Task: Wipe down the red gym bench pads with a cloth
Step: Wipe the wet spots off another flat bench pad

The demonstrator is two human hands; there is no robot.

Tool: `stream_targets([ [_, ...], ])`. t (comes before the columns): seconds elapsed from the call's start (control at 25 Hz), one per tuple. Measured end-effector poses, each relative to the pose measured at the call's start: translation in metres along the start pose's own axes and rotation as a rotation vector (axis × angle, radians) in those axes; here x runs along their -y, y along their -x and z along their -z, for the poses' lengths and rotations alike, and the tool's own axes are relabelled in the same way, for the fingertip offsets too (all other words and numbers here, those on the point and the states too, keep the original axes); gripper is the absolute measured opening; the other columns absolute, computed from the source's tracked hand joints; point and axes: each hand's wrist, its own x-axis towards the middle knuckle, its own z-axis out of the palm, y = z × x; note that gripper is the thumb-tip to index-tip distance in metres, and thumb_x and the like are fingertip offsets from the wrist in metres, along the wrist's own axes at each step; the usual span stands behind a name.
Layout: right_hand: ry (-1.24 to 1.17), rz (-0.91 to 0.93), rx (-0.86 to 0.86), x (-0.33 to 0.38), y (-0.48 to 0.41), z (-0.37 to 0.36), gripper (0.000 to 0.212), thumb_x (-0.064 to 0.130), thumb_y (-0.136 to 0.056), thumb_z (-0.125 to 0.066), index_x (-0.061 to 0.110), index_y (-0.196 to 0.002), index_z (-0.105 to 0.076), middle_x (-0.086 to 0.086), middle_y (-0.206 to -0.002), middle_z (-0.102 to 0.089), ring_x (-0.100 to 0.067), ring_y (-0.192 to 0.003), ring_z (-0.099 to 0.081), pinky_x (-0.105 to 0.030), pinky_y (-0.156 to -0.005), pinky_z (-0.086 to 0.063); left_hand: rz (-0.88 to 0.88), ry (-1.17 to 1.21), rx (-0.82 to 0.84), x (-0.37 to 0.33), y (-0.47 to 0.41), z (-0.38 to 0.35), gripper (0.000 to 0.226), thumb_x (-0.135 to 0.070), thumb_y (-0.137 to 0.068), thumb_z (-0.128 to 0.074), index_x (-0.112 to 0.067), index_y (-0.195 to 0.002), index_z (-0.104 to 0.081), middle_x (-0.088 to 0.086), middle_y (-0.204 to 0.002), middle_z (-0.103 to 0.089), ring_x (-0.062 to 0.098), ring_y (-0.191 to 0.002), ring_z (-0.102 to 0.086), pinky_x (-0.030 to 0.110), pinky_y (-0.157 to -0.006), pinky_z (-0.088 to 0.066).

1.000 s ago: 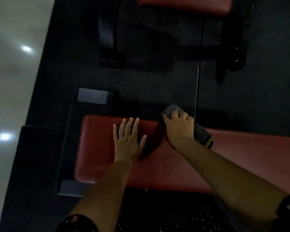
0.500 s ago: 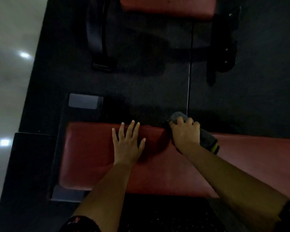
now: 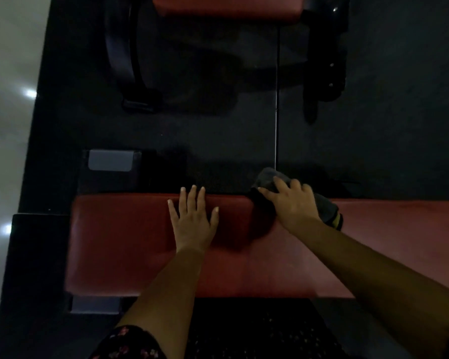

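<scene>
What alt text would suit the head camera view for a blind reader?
A person's right hand grips a grey cloth at the far edge of a red bench pad, while the left hand rests flat on it. A second red pad lies beyond, across dark floor.

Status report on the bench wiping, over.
Left hand flat on red pad. Right hand holds grey cloth at pad's far edge. Nothing in the way.

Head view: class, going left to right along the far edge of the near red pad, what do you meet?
From the left: pale floor → grey plate → left hand → right hand, which holds the cloth.
</scene>
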Motion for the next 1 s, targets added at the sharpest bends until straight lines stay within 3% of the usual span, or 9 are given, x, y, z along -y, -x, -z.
stream_targets([
  [0.16, 0.061, -0.258, 0.063, 0.004, 0.01, -0.01, 0.053, 0.024, -0.102, -0.033, 0.019, -0.153, -0.02, -0.021, -0.154, -0.018, -0.046, -0.123, -0.039, -0.051, -0.093, -0.041, -0.196, -0.021, -0.056, -0.029, 0.009, -0.01, 0.069, -0.056, -0.093, -0.029, -0.023, -0.153, -0.021, 0.007, -0.16, -0.02, 0.026, -0.147, -0.015, 0.056, -0.116, -0.002],
  [0.28, 0.009, -0.094, 0.042, 0.009, 0.001, -0.001, 0.053, 0.026, -0.101, -0.038, 0.023, -0.152, -0.022, -0.02, -0.155, -0.017, -0.047, -0.127, -0.035, -0.053, -0.096, -0.039, -0.234, -0.047, -0.005, -0.067, 0.019, -0.018, 0.071, -0.056, -0.092, -0.029, -0.019, -0.152, -0.022, 0.008, -0.16, -0.024, 0.026, -0.147, -0.017, 0.055, -0.116, -0.001],
  [0.44, 0.008, 0.175, -0.016, -0.04, 0.007, -0.012, 0.059, 0.031, -0.101, -0.041, 0.044, -0.151, -0.013, -0.01, -0.159, -0.011, -0.039, -0.131, -0.032, -0.047, -0.103, -0.033, -0.072, -0.049, 0.052, -0.091, 0.032, -0.028, 0.074, -0.06, -0.094, -0.02, -0.019, -0.155, -0.01, 0.007, -0.163, -0.009, 0.027, -0.15, 0.0, 0.051, -0.117, 0.006],
  [0.6, -0.047, -0.098, -0.001, -0.088, 0.026, -0.04, 0.052, 0.033, -0.101, -0.035, 0.046, -0.15, -0.019, -0.007, -0.159, -0.014, -0.038, -0.127, -0.034, -0.046, -0.099, -0.034, -0.095, -0.086, 0.016, -0.098, 0.032, -0.026, 0.07, -0.058, -0.096, -0.02, -0.022, -0.155, -0.008, 0.005, -0.163, -0.006, 0.027, -0.149, -0.006, 0.052, -0.117, -0.002],
  [0.72, -0.14, -0.232, 0.063, -0.066, 0.029, -0.037, 0.052, 0.03, -0.101, -0.037, 0.037, -0.151, -0.024, -0.012, -0.158, -0.013, -0.043, -0.127, -0.033, -0.048, -0.099, -0.035, -0.172, -0.054, 0.027, -0.116, 0.032, -0.023, 0.067, -0.055, -0.094, -0.026, -0.028, -0.154, -0.013, 0.003, -0.162, -0.009, 0.027, -0.148, -0.013, 0.051, -0.116, -0.009],
  [0.84, -0.169, -0.08, 0.036, -0.061, 0.021, -0.027, 0.052, 0.033, -0.102, -0.038, 0.039, -0.151, -0.022, -0.013, -0.158, -0.01, -0.044, -0.129, -0.031, -0.049, -0.103, -0.033, -0.112, -0.022, 0.047, -0.153, 0.03, -0.022, 0.071, -0.057, -0.093, -0.023, -0.024, -0.155, -0.012, 0.006, -0.163, -0.011, 0.025, -0.149, -0.009, 0.048, -0.116, -0.005],
  [1.0, -0.094, 0.153, -0.037, -0.114, 0.018, -0.043, 0.05, 0.036, -0.101, -0.037, 0.052, -0.146, -0.023, -0.005, -0.159, -0.015, -0.037, -0.127, -0.036, -0.043, -0.101, -0.033, -0.05, -0.035, 0.214, -0.179, 0.023, -0.024, 0.077, -0.066, -0.083, -0.004, -0.031, -0.15, 0.01, 0.0, -0.164, 0.003, 0.021, -0.149, 0.014, 0.044, -0.113, 0.021],
])
